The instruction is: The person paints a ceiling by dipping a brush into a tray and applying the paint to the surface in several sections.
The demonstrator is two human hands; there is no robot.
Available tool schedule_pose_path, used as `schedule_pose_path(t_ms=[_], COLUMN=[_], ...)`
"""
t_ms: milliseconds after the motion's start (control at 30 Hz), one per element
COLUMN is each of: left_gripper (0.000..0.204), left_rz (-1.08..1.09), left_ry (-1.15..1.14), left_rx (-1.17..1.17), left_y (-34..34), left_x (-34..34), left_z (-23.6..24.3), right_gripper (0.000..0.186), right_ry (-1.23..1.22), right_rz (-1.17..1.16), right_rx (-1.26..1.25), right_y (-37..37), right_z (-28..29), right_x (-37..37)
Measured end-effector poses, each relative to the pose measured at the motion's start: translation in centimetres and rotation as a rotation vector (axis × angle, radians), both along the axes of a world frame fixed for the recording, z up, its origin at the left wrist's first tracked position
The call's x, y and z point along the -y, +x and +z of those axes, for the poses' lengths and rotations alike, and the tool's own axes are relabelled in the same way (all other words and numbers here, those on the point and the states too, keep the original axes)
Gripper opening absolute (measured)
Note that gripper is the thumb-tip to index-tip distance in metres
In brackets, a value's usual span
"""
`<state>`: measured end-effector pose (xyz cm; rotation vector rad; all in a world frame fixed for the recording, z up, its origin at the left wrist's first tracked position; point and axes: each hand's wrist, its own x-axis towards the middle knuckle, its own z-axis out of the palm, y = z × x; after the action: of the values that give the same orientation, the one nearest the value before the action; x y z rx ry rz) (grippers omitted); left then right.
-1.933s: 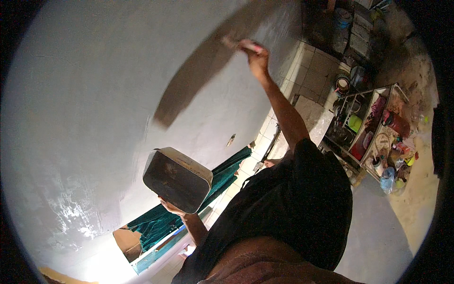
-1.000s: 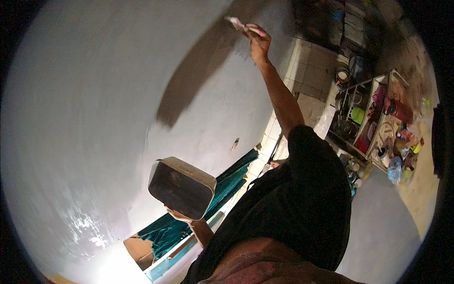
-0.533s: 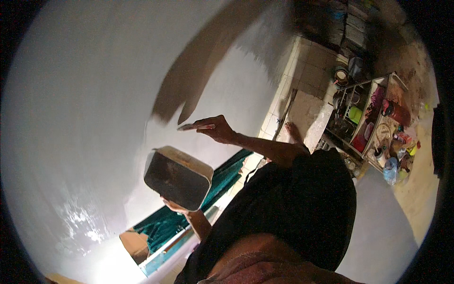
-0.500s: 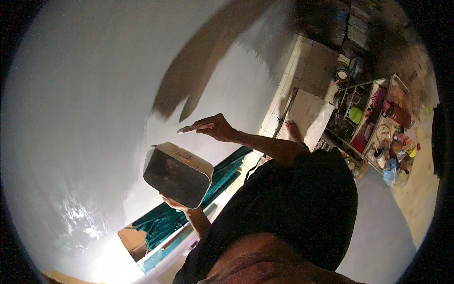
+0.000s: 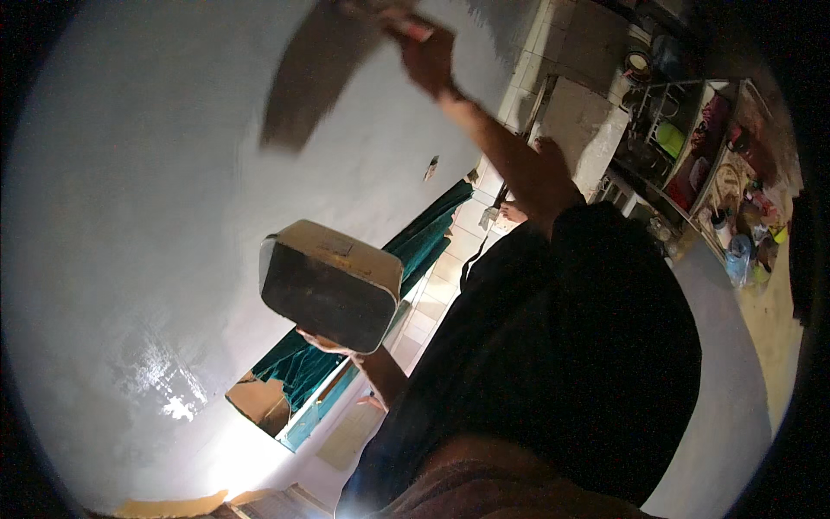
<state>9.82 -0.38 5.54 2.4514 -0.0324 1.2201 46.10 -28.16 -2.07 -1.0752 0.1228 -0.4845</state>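
The right hand (image 5: 428, 56) is reaching up high against the pale grey ceiling (image 5: 130, 190), its fingers wrapped around the handle of a paintbrush (image 5: 402, 19) whose head is blurred at the top rim of the view. The brush is touching the ceiling at the upper end of a darker, wet-looking grey stripe (image 5: 311, 82) that is running down and left from it. The right arm is stretching straight up from the shoulder of a dark shirt (image 5: 588, 346).

The left hand (image 5: 333, 344) is gripping a rectangular paint tub (image 5: 328, 285) from underneath, fingers curled along its lower edge. The tub is cream outside and dark inside, and it is tilting with its open mouth facing the camera, well below the brush and just left of the person's chest. What is inside it cannot be told in the dim light.

Behind the tub, teal curtains (image 5: 415, 246) are hanging in a bright window opening. At the right edge of the view, a wire shelf rack (image 5: 700, 156) is standing crowded with colourful bottles and small containers, and a tiled wall (image 5: 562, 52) is meeting the ceiling near the raised hand.
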Motion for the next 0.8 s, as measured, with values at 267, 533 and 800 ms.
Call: schedule_pose_path(t_ms=[267, 533, 800], left_gripper=[0.084, 0.076, 0.065], left_rz=[-0.155, -0.214, -0.251], left_ry=[0.278, -0.13, -0.408], left_rx=[-0.082, -0.111, -0.125], left_y=[0.7, 1.5, 3.0], left_x=[-1.6, -2.4, -2.0], left_z=[1.5, 0.7, 0.2], right_gripper=[0.026, 0.017, 0.006], right_ry=[-0.091, -0.056, 0.341], right_rz=[0.773, 0.331, -0.453], right_rx=[0.138, 0.103, 0.492], right_y=[-12.1, 2.0, 18.7], right_z=[1.1, -3.5, -9.3], right_x=[-5.3, 2.6, 11.1])
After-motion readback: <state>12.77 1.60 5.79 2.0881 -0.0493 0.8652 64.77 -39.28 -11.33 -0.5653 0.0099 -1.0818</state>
